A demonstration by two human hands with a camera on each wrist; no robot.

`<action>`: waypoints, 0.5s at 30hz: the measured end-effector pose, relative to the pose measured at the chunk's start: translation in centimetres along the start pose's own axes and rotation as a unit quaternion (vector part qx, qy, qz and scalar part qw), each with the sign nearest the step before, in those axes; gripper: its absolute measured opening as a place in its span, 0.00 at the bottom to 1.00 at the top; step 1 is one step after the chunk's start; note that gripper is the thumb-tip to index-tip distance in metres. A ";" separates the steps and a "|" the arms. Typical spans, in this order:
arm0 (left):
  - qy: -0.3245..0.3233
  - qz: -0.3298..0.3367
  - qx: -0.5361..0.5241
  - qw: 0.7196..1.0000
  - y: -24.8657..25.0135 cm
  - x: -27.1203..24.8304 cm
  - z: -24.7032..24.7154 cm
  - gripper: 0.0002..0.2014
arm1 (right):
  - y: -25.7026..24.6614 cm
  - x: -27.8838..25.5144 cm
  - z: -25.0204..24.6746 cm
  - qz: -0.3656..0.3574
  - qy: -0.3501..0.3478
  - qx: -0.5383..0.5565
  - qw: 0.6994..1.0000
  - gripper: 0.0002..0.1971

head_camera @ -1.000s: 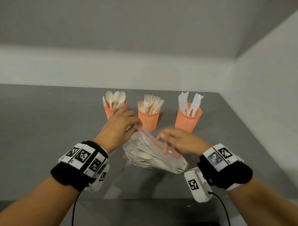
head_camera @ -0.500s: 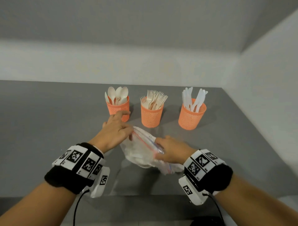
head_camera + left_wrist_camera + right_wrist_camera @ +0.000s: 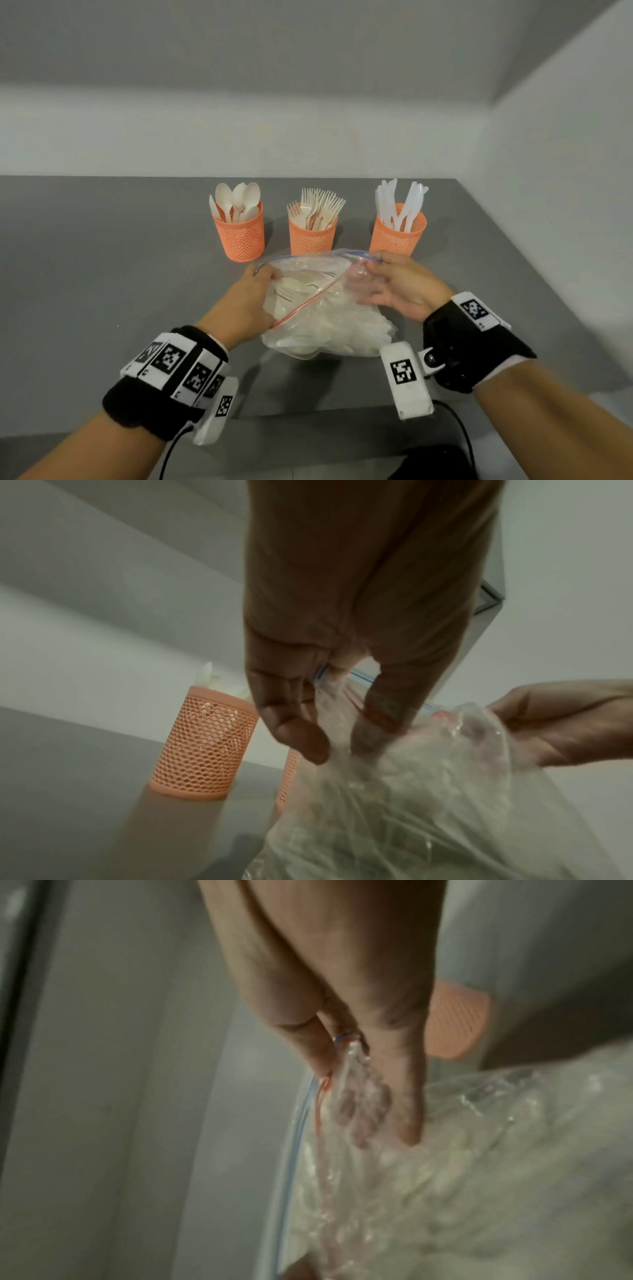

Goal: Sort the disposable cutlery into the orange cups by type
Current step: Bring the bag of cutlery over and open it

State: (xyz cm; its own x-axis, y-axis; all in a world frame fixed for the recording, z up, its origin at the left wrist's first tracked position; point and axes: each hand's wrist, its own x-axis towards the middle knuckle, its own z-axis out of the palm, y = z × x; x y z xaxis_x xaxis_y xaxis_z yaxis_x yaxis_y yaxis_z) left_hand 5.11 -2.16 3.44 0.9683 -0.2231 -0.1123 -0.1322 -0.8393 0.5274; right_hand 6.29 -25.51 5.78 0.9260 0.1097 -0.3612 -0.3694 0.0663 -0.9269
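A clear zip bag of pale cutlery lies on the grey table in front of three orange mesh cups. The left cup holds spoons, the middle cup forks, the right cup white knives. My left hand pinches the left side of the bag's mouth, which the left wrist view shows between thumb and fingers. My right hand grips the right side of the mouth, with its fingers on the plastic. The mouth gapes, red zip strip near, blue strip far.
White walls close the table at the back and on the right. The cups stand in a row just beyond the bag. Bare grey table stretches to the left. A dark cable and a black object lie at the near edge.
Both hands have pulled the bag's zip apart. The right hand moved right and away, the left hand drew back, and the mouth now gapes toward the cups.
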 end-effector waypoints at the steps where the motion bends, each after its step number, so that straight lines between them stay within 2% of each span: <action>1: 0.002 0.005 -0.014 1.000 0.0 0.0 0.1 0.33 | -0.3 0.0 0.2 -0.002 -0.007 0.074 0.997 0.09; 4: 0.007 0.021 -0.041 0.999 -0.2 0.1 -0.1 0.38 | -0.7 -0.1 0.9 -0.010 -0.011 0.215 0.977 0.13; 6: 0.019 0.033 -0.093 0.995 -0.4 0.1 -0.3 0.39 | -0.6 -0.6 1.3 -0.022 -0.039 0.244 0.969 0.22; 7: 0.033 0.031 -0.145 0.988 -0.4 0.1 -0.5 0.38 | -0.8 -1.1 1.7 -0.029 -0.058 0.238 0.969 0.22; 8: 0.054 0.023 -0.212 0.975 -0.3 0.0 -0.5 0.35 | -0.6 -1.3 2.1 -0.043 -0.060 0.196 0.978 0.18; 9: 0.073 0.010 -0.290 0.954 -0.4 -0.1 -0.6 0.31 | -0.3 -1.2 2.3 -0.068 -0.048 0.110 0.990 0.11; 10: 0.085 -0.003 -0.373 0.924 -0.3 -0.1 -0.7 0.26 | 0.2 -0.9 2.2 -0.099 -0.021 -0.016 0.995 0.07; 11: 0.091 -0.023 -0.451 0.888 -0.4 0.0 -0.9 0.21 | 0.7 -0.4 1.8 -0.132 0.018 -0.156 0.979 0.07; 12: 0.093 -0.048 -0.520 0.847 -0.6 0.1 -1.1 0.19 | 1.3 0.1 1.4 -0.160 0.047 -0.264 0.950 0.08; 13: 0.092 -0.079 -0.585 0.802 -1.1 0.2 -1.5 0.19 | 1.7 0.4 1.1 -0.167 0.061 -0.329 0.928 0.08; 14: 0.081 -0.107 -0.649 0.749 -1.8 0.4 -1.8 0.20 | 2.0 0.5 0.7 -0.164 0.059 -0.349 0.921 0.10; 15: 0.064 -0.129 -0.704 0.695 -2.4 0.6 -2.2 0.19 | 2.0 0.2 0.6 -0.155 0.045 -0.336 0.928 0.14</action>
State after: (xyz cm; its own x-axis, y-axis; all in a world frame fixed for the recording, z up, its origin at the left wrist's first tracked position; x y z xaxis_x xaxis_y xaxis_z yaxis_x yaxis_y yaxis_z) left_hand 6.46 0.78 3.96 0.9438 -0.0344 -0.3288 0.3019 0.4951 0.8147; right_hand 5.65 -24.78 3.89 0.9935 0.1043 -0.0453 0.0206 -0.5565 -0.8306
